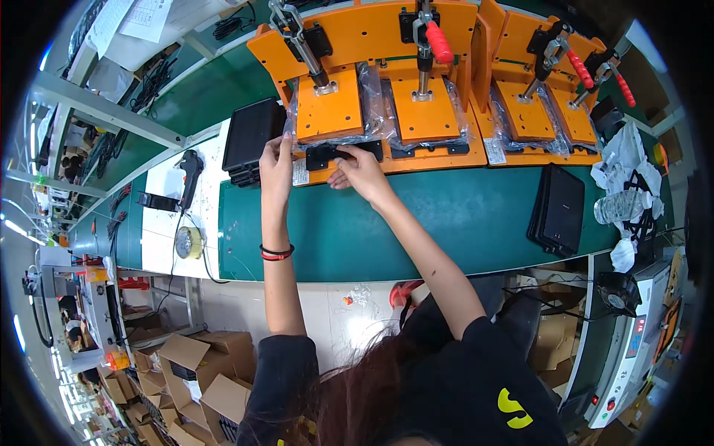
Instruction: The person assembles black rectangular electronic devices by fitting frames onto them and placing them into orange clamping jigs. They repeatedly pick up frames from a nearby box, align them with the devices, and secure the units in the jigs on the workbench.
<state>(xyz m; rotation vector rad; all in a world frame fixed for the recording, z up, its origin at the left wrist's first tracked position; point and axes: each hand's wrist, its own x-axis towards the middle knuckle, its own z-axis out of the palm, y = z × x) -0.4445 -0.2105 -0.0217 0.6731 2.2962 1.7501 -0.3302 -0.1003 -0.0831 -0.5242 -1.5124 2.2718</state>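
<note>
Touching the black piece (321,155) at the front of the orange press (357,44), my right hand (360,172) curls with thumb and forefinger near each other; I can't tell whether they grip it. My left hand (277,167) is half-closed at the press's left corner, its hold unclear. A black stack (249,137) crowds it, clear film (375,111) bunches behind the piece, and a glue gun (191,175) lies farther left.
</note>
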